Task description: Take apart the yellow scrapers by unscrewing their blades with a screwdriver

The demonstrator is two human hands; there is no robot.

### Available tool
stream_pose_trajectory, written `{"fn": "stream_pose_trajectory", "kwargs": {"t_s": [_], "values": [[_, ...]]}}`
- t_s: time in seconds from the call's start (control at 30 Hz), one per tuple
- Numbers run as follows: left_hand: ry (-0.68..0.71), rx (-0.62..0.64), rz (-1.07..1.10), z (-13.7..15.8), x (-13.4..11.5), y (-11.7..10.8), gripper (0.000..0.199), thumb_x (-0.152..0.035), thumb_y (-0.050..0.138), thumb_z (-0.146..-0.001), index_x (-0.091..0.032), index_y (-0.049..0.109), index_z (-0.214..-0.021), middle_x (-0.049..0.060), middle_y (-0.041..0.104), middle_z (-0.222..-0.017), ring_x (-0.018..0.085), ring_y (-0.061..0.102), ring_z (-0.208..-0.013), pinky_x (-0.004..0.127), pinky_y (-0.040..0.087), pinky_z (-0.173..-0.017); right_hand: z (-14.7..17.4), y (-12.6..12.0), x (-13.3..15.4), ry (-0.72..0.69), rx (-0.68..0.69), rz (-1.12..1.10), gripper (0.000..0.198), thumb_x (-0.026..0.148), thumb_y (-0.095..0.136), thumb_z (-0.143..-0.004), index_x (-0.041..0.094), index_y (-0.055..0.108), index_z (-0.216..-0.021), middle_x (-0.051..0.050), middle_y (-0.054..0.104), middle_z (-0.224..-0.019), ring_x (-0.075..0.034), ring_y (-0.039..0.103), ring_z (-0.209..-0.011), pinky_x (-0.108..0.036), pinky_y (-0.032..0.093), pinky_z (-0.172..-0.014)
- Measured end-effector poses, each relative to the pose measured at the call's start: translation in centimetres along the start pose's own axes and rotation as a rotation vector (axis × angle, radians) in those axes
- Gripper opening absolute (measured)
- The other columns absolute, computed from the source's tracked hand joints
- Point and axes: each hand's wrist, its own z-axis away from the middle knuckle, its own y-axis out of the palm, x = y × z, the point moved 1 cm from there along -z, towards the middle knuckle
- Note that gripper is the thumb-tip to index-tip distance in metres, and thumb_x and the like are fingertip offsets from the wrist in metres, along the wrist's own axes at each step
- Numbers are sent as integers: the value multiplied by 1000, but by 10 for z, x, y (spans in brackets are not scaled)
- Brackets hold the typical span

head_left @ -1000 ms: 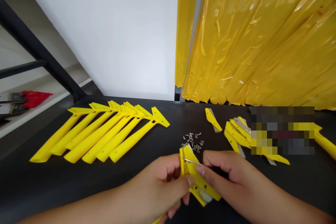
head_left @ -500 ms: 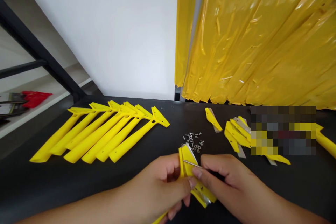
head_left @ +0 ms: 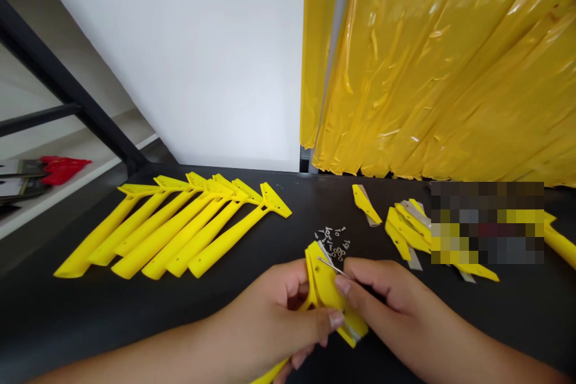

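My left hand [head_left: 294, 318] is closed around a yellow plastic scraper-like part [head_left: 326, 285], its thumb pressing on the flat head and the handle running down below the palm. Along the head's edges shows a strip of thin shiny metal. Pinched in my right hand [head_left: 387, 294] is a thin metal rod-shaped tool [head_left: 330, 265], its tip just over the upper part of the head, near a small dark hole. What the rest of the tool looks like is hidden in the fingers. Just beyond the head lie several small screws [head_left: 327, 234] and nuts [head_left: 338, 254].
Several yellow handles [head_left: 180, 234] lie in a row at left on the black table [head_left: 270, 240]. To the right are a yellow plate [head_left: 365, 204] and a pile of plates with metal blades [head_left: 400, 231], partly pixelated. Yellow plastic sheeting [head_left: 427, 72] hangs behind.
The yellow part has turned slightly in my left hand, showing a hole near its top. The rod's tip has risen a little, away from the slot along the head.
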Motion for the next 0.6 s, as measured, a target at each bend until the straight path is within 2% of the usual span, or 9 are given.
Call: {"fn": "stream_pose_trajectory", "kwargs": {"t_s": [0.2, 0.4, 0.6], "values": [[18, -32, 14, 0, 1, 0, 16, -34, 68, -97, -22, 60, -101, -5, 60, -76, 5, 48, -49, 9, 44, -33, -2, 0, 1, -13, 35, -29, 44, 52, 51, -110, 21, 63, -82, 0, 63, -78, -15, 54, -75, -28, 41, -69], [12, -3, 11, -1, 2, -1, 10, -24, 66, -95, -21, 59, -102, -6, 57, -75, 5, 46, -49, 9, 45, -35, -2, -1, 1, 7, 6, -108, 38, 53, 59, -107, 20, 62, -87, 2, 59, -82, -14, 50, -77, -26, 40, -68], [25, -56, 18, 0, 2, 0, 33, -52, 69, -98, -21, 60, -101, -4, 60, -74, 6, 48, -47, 10, 43, -33, -4, -3, 0, 11, 25, -161, 38, 55, 68, -101, 19, 65, -88, 1, 62, -82, -14, 52, -77, -25, 42, -68]]}}
